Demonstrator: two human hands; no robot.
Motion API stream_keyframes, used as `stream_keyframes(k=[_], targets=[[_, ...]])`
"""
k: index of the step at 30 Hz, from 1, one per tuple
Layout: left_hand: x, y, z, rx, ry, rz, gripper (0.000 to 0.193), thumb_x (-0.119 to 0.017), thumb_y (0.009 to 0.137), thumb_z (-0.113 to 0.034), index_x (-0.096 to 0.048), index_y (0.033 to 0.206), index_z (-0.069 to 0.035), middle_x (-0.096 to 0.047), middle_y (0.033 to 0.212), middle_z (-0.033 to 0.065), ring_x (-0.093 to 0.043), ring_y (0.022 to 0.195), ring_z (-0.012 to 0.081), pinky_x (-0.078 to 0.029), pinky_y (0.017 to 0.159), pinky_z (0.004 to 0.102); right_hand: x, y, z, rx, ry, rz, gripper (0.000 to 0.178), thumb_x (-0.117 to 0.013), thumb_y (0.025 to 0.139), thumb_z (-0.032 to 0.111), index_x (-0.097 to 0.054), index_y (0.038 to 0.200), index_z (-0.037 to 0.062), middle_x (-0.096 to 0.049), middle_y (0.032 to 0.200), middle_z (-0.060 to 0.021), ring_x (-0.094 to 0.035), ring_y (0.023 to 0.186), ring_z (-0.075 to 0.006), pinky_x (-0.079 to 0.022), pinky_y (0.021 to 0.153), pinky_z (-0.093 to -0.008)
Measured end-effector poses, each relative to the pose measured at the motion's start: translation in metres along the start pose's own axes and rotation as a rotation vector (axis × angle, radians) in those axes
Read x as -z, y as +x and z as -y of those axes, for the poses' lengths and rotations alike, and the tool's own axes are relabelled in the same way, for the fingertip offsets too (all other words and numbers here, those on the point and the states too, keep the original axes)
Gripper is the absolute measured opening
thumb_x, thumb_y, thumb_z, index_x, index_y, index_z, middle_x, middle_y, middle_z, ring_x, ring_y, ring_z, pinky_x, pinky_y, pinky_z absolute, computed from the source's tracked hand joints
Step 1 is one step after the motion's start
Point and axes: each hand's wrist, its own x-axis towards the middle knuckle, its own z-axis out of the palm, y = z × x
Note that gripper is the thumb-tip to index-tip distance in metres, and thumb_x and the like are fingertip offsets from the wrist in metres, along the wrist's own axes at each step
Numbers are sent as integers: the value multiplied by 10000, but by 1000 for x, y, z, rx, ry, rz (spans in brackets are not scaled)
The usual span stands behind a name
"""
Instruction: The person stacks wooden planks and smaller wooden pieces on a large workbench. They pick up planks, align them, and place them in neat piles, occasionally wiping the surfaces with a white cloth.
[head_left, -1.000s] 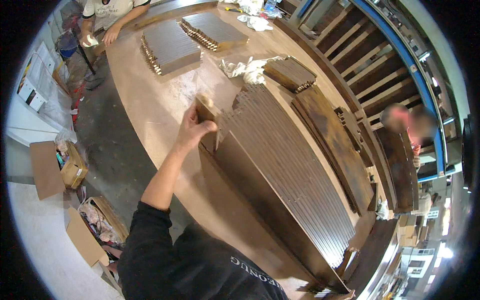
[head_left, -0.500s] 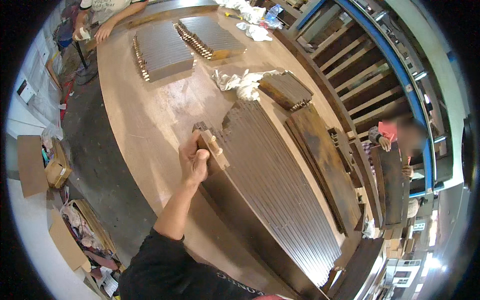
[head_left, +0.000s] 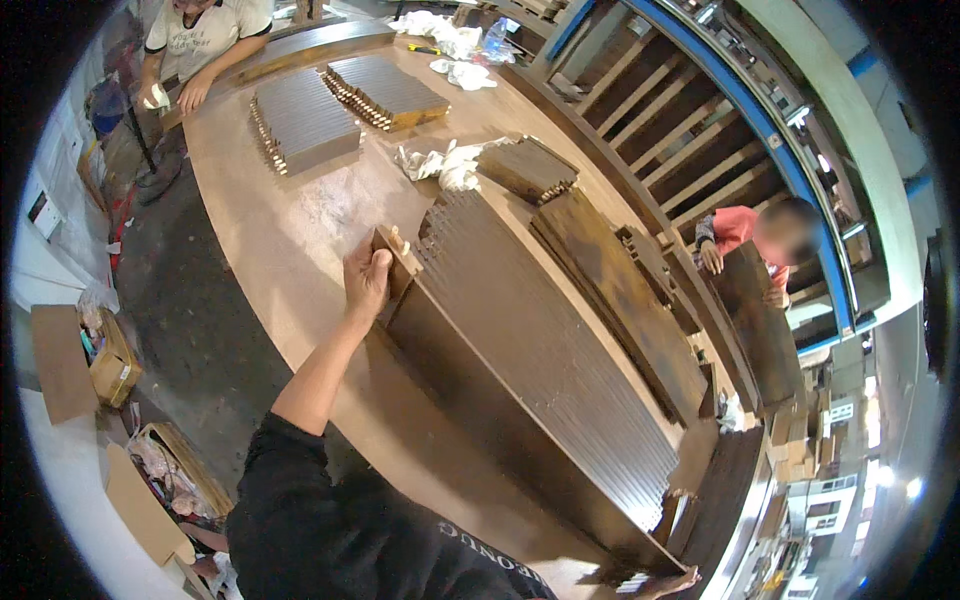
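My left hand [head_left: 368, 283] grips the far end of a long dark brown wooden board [head_left: 500, 425], thumb on the end face beside pale dowels. The board stands on edge along the left side of a stack of similar long boards [head_left: 540, 325]. At the lower right, the fingers of my right hand [head_left: 676, 582] close on the board's near end; much of that hand is out of sight. Stack and board are over a large tan tabletop [head_left: 240, 225].
Two bundles of shorter dowelled slats [head_left: 305, 120] lie at the far left. White cloths [head_left: 455, 165] and more dark boards [head_left: 610, 290] lie beyond the stack. One person [head_left: 210, 45] stands at the far end; another [head_left: 735, 235] holds a panel at right. Cardboard boxes [head_left: 115, 355] stand on the floor.
My right hand has come into view at the board's near end. The board's left face shows more now. The person at right has raised their panel, and the view has shifted.
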Motion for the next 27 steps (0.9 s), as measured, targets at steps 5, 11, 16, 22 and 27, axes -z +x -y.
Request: stream_keyframes(k=[5, 11, 16, 22, 27], targets=[[12, 6, 8, 174, -153, -18, 546, -490, 903, -532, -607, 972, -4, -613, 815, 23, -538, 770, 96, -443, 703, 271, -8, -12, -4, -58, 64, -209, 346, -538, 798, 348, -491, 956, 44, -432, 942, -78, -463, 812, -235, -431, 717, -432], [3, 3, 7, 54, 20, -92, 551, -453, 922, -522, -623, 1073, -21, -651, 850, 37, -582, 831, 120, -461, 720, 279, 16, -6, 2, 54, -81, -22, 407, -551, 780, 407, -470, 988, 66, -427, 956, -94, -475, 884, -276, -423, 765, -461], [-4, 7, 5, -118, 125, 0, 601, -485, 884, -575, -618, 1036, -9, -568, 687, 7, -500, 639, 91, -406, 547, 261, 1, -13, 14, -109, 13, -38, 448, -545, 784, 424, -458, 1042, 68, -428, 991, -102, -470, 916, -282, -421, 780, -469], [-11, 5, -8, -80, 90, -38, 630, -477, 874, -600, -605, 993, 5, -593, 741, 28, -518, 689, 108, -435, 595, 284, -14, -32, 44, -261, 117, -49, 513, -543, 787, 437, -434, 1119, 61, -411, 1069, -117, -451, 977, -299, -410, 820, -481], [7, -12, 4, 88, -89, 7, 662, -453, 871, -626, -609, 956, 11, -609, 818, 24, -529, 740, 97, -441, 670, 268, 12, -8, 6, -161, -35, -60, 610, -544, 786, 447, -395, 1228, 53, -375, 1218, -142, -417, 1091, -328, -385, 893, -499]])
